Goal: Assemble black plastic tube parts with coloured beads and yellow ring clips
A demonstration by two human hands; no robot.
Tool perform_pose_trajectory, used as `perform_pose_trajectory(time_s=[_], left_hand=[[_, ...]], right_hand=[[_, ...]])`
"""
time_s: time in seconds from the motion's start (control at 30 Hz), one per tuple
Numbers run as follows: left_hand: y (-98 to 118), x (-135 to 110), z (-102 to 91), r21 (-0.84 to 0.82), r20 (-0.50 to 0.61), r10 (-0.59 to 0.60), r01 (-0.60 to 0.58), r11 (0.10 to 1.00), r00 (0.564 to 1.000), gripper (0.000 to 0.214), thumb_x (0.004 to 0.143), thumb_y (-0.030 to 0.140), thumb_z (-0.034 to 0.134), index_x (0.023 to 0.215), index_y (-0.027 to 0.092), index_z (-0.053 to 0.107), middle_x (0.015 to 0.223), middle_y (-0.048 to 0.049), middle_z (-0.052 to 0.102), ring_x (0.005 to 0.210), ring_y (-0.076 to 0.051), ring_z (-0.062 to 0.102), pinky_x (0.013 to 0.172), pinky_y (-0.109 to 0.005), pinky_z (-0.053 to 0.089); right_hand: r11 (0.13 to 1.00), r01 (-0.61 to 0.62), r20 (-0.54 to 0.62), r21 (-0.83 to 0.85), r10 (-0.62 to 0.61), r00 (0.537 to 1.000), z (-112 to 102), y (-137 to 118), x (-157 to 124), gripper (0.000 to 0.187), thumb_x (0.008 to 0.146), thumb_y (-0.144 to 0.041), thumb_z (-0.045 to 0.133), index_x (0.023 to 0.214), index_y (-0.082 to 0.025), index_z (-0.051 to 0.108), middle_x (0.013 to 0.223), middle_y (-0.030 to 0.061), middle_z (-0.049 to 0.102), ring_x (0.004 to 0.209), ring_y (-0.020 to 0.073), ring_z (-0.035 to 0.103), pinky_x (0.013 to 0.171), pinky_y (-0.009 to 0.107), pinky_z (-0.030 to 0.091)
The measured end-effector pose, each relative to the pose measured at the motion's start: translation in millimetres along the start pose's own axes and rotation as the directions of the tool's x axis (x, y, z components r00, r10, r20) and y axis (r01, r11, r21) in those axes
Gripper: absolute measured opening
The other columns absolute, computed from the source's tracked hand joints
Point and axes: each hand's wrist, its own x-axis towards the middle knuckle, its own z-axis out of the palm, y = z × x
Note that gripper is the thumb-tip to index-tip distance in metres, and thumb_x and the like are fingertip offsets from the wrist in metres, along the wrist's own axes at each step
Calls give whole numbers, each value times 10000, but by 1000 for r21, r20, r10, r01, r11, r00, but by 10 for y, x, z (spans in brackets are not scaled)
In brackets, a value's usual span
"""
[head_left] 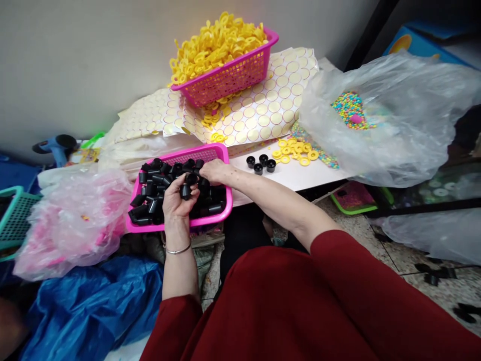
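Observation:
A pink basket (216,217) full of small black caps (150,193) stands in front of me. My left hand (176,200) is over the basket, palm up, fingers curled round black caps (185,190). My right hand (213,171) reaches into the far side of the basket, fingers closed among the caps; what it grips is hidden. Three black caps (260,163) stand upright on the white table (308,175), beside several loose yellow rings (295,150).
A second pink basket (233,75) heaped with yellow rings sits at the back on sheets of round stickers (274,105). A clear bag (387,115) holds coloured beads (347,110) at right. A pink-filled bag (71,220), teal basket (15,215) and blue plastic (90,311) lie left.

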Motion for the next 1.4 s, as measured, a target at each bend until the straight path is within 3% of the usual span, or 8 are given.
perform_pose_trajectory(time_s=[0.13,0.27,0.37,0.53,0.77,0.97,1.2,1.4], left_hand=[[10,-56,-91,35,18,86,-86,996,996,107,702,183,698,794,143,662,695,-15,613,508,-45,491,418,-124,388],[-69,-128,-58,79,55,143,-147,986,988,201,644,191,754,827,142,687,705,-9,600,520,-55,522,422,-140,410],[-210,-170,93,80,134,119,-130,988,984,236,617,207,779,823,131,692,691,-6,589,512,-57,525,416,-145,416],[-519,-227,454,114,241,10,-39,993,970,281,567,223,819,806,133,702,684,-11,618,480,-60,529,395,-148,410],[-789,-267,753,166,277,-27,-20,986,961,324,516,255,861,782,131,723,611,13,597,444,-54,521,406,-160,404],[-943,-256,792,246,215,226,-277,929,950,368,457,167,876,792,147,726,615,21,637,488,-53,528,444,-163,394],[-1044,-306,832,320,329,207,-315,894,921,307,490,222,887,761,158,759,703,-18,695,549,-75,568,499,-185,448],[-1306,-436,955,249,384,74,-180,952,920,418,606,339,843,989,212,732,657,23,650,489,-70,553,416,-172,409]], right_hand=[[957,61,-200,283,-3,980,82,126,-91,259,676,-38,578,901,-120,677,901,99,704,841,209,634,681,278,433],[611,251,-426,751,157,891,257,192,-497,380,618,-150,680,992,-133,622,885,9,647,835,162,596,754,280,469],[352,343,-450,871,291,844,398,158,-906,390,573,-247,776,922,-151,631,973,29,637,916,173,607,815,313,495],[239,350,-423,906,458,782,455,81,-1472,335,632,-293,775,908,-174,625,979,31,644,912,153,619,841,311,507],[560,224,-522,798,456,720,376,118,-1853,306,777,-256,620,1073,-179,624,1004,45,654,878,151,615,747,276,521],[756,82,-617,649,461,638,385,186,-1988,351,767,-189,594,1113,-184,651,1049,86,686,977,205,615,881,374,510],[250,326,-408,912,628,662,402,229,-2105,374,703,-319,739,1040,-196,634,964,21,664,886,152,632,806,292,522],[-12,457,-273,889,788,552,621,109,-2044,454,701,-372,753,1087,-243,552,879,-21,613,607,99,569,551,241,522]])
